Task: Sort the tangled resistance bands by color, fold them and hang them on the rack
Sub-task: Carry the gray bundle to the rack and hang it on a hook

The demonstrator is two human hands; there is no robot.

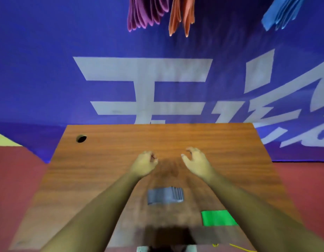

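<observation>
Head view: a wooden table (103,160) stands on red floor (15,179) before a blue banner (48,51), with purple bands (144,13), orange bands (181,15) and blue bands (279,13) hanging above, folded grey bands (164,195) and a green band (218,218) lying near its front edge, while the left hand (144,163) curls its fingers on nothing and the right hand (196,161) spreads its fingers loosely, empty.

Both bare forearms stretch far, hands near each other. The left hand (145,163) curls into a loose fist (nothing in it); the right hand (196,160) is spread, fingers bent.
</observation>
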